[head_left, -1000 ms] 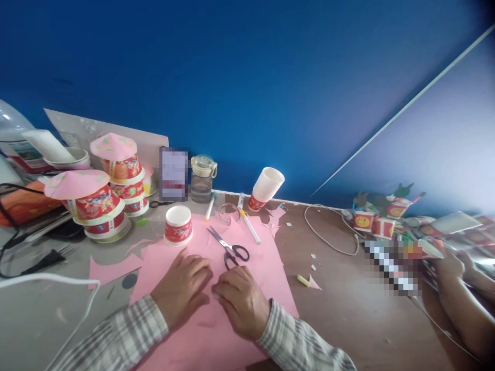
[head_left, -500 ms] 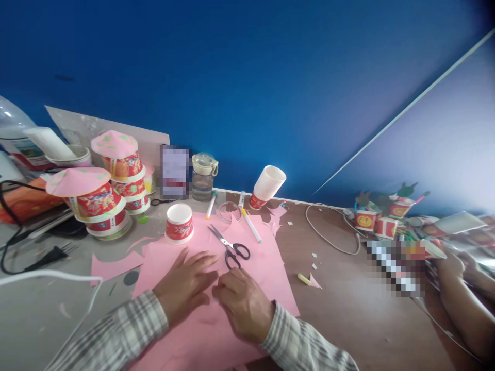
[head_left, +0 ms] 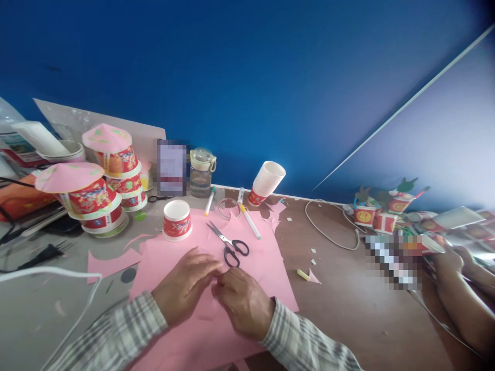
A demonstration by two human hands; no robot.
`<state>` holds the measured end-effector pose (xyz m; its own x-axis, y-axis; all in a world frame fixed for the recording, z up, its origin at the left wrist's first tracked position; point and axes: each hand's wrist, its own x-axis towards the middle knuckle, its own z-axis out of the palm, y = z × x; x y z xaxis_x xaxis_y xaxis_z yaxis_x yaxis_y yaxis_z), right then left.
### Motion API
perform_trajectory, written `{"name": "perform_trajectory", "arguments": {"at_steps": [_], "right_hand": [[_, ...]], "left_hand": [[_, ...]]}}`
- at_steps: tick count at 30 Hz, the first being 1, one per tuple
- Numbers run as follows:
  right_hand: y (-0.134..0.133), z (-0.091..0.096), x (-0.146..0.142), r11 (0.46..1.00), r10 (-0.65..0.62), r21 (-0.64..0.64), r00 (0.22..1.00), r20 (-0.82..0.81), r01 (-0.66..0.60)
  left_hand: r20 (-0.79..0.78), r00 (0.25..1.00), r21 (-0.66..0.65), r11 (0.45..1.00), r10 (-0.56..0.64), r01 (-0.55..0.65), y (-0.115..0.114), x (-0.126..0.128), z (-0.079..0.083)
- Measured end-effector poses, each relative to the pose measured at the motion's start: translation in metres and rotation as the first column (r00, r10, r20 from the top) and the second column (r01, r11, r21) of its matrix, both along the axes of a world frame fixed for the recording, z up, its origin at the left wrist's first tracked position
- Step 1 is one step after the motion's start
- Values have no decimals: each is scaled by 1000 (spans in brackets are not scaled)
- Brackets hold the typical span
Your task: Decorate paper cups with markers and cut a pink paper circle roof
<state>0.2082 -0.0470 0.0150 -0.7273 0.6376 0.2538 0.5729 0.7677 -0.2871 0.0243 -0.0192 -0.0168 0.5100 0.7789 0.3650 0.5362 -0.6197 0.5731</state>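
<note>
My left hand [head_left: 185, 286] and my right hand [head_left: 242, 301] meet over a large pink paper sheet [head_left: 263, 273] on the table. Their fingertips pinch together at a small fold or piece of the pink paper between them. Black-handled scissors [head_left: 229, 244] lie on the sheet just beyond my right hand. An upside-down red paper cup [head_left: 177, 220] stands on the sheet's far left corner. Both sleeves are grey plaid.
Stacked red cups with pink cone lids [head_left: 96, 190] stand at the left. A glass jar [head_left: 201, 174], a tilted stack of white cups [head_left: 266, 183], markers [head_left: 249, 221] and a white cable [head_left: 328, 232] lie behind. Another person's arm [head_left: 460, 299] rests at the right.
My left hand's fingers, flat on the pink paper before, have curled up to meet my right hand's fingertips. The view shifted slightly.
</note>
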Motion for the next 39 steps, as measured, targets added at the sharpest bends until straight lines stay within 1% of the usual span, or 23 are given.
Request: {"name": "perform_trajectory", "arguments": {"at_steps": [2,4,7,10,15,17,22,24,28,32,36,39], "right_hand": [[-1,-1,0,1000,-5,13,1000,-5,5],[-1,-1,0,1000,-9,18,1000,11,9],[-1,-1,0,1000,-10,9,999,44,10],[-1,-2,0,1000,1,-3,999,44,0],[0,-3,1,1000,-13,-11,1000,-6,13],[0,-3,1,1000,-8,2,1000,-19,8],[0,0,1,1000,11,26,998,-54,-9],[-1,0,1,1000,11,21,999,-40,-10],[-4,0,1,1000,-8,-1,999,50,8],[-7,0,2,1000,0,-17,994,109,1],[-11,1,3,1000,9,-30,991,135,-5],[-15,5,8,998,29,-53,994,109,-23]], "left_hand": [[-20,999,-90,995,-31,29,0,-3,2],[-69,995,-122,991,-70,61,1,-5,1],[-124,987,-81,992,-103,93,2,-7,-1],[-142,979,-45,989,-145,140,4,-5,-1],[-87,989,-71,991,-123,117,4,1,6],[-71,989,-84,988,-132,126,3,3,10],[-91,981,-118,980,-170,159,3,8,16],[-97,979,-121,978,-180,167,4,8,16],[-82,985,-90,985,-152,144,4,7,11],[-79,984,-84,985,-159,152,4,6,8],[-67,986,-90,985,-154,148,3,4,8],[-60,986,-78,986,-153,148,2,4,6]]}}
